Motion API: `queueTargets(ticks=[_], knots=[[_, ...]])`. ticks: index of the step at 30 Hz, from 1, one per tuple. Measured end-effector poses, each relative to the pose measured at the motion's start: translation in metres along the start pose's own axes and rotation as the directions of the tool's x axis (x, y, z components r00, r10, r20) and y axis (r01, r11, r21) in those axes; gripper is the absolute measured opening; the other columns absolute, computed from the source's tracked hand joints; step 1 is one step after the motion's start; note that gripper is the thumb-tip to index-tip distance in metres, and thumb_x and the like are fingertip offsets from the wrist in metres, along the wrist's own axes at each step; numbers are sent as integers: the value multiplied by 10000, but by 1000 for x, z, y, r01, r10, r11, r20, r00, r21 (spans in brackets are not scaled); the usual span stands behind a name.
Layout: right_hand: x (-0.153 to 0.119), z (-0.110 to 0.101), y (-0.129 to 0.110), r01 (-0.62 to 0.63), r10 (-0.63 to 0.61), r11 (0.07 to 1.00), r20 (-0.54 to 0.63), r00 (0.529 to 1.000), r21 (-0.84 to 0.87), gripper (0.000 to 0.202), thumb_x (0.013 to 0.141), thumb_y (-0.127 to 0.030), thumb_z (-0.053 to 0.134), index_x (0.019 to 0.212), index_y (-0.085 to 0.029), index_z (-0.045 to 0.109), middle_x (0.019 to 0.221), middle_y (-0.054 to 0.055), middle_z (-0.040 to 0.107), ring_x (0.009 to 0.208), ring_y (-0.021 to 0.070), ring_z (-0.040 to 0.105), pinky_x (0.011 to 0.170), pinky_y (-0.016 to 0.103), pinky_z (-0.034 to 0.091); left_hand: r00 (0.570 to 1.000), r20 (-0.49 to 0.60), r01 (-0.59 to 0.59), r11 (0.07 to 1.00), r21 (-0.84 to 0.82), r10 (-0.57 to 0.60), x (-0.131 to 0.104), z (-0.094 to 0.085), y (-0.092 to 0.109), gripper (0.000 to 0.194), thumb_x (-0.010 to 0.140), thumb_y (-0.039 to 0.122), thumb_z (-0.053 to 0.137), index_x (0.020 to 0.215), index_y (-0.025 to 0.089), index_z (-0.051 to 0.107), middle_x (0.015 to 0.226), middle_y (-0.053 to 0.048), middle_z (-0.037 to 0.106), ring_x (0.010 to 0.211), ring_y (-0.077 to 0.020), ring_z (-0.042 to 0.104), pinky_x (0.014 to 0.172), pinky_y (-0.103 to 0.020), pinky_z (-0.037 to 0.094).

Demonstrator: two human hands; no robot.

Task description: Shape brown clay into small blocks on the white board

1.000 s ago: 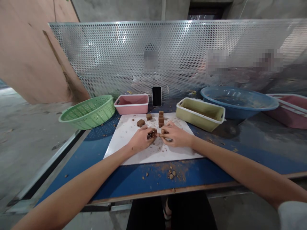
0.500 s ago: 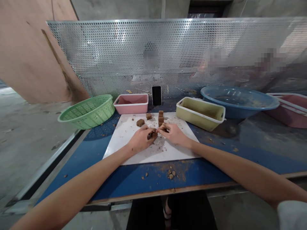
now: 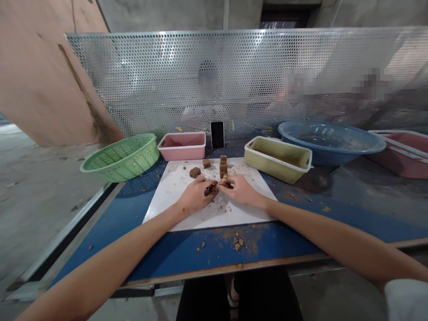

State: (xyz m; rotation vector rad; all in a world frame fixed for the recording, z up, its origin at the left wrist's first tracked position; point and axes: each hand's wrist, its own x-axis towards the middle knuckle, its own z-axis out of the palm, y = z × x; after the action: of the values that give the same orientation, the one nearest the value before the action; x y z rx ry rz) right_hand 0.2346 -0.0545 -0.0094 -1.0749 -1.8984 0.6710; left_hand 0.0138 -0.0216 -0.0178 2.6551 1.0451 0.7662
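My left hand (image 3: 194,195) curls round a small dark brown clay-like piece (image 3: 210,189), mostly covered by the fingers. My right hand (image 3: 243,191) meets it from the other side, thumb and fingers pinched together against or beside that piece; what it grips is hidden. Both hands are low over a white board (image 3: 160,206) strewn with brown crumbs. Just beyond the fingertips is a stack or row of brown blocks (image 3: 223,166). Farther left on the board lie a lobed brown block (image 3: 195,172) and a smaller brown block (image 3: 206,163).
Behind the board are a pink basket (image 3: 183,154), an upright phone (image 3: 217,135) and a yellow-green basket (image 3: 277,166). A green colander (image 3: 133,158) is left, a blue basin (image 3: 329,156) right. Small stones (image 3: 238,244) lie near the table's front edge. A perforated metal screen (image 3: 160,76) closes the back.
The view has shifted very slightly. Both hands stay together in nearly the same place, with only small finger movement at the pinch; the blocks have not moved.
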Motion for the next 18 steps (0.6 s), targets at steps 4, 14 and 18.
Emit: queueTargets(ticks=[4, 14, 18], knots=[[0, -1, 1, -24, 26, 999, -81, 996, 23, 223, 947, -332, 621, 793, -191, 701, 790, 36, 711, 758, 187, 606, 710, 323, 442, 1000, 4, 9, 1000, -6, -9, 0, -1, 0, 114, 934, 261, 681, 1018, 222, 748, 923, -59, 677, 863, -210, 661, 821, -329, 540], [3, -4, 10, 20, -21, 999, -8, 1000, -44, 162, 924, -260, 640, 781, -193, 673, 778, 24, 679, 738, 173, 578, 710, 316, 425, 1000, 24, -6, 1000, -17, 6, 0, -1, -1, 90, 938, 236, 675, 1006, 223, 733, 924, -54, 701, 912, -225, 660, 831, -341, 529], [3, -6, 12, 79, -82, 989, -26, 996, -123, 166, 973, -261, 614, 841, -193, 688, 860, 49, 687, 807, 193, 594, 767, 338, 439, 1000, 20, -17, 999, -29, 18, 0, -2, -1, 85, 939, 226, 670, 997, 218, 732, 921, -57, 709, 932, -232, 657, 852, -354, 531]])
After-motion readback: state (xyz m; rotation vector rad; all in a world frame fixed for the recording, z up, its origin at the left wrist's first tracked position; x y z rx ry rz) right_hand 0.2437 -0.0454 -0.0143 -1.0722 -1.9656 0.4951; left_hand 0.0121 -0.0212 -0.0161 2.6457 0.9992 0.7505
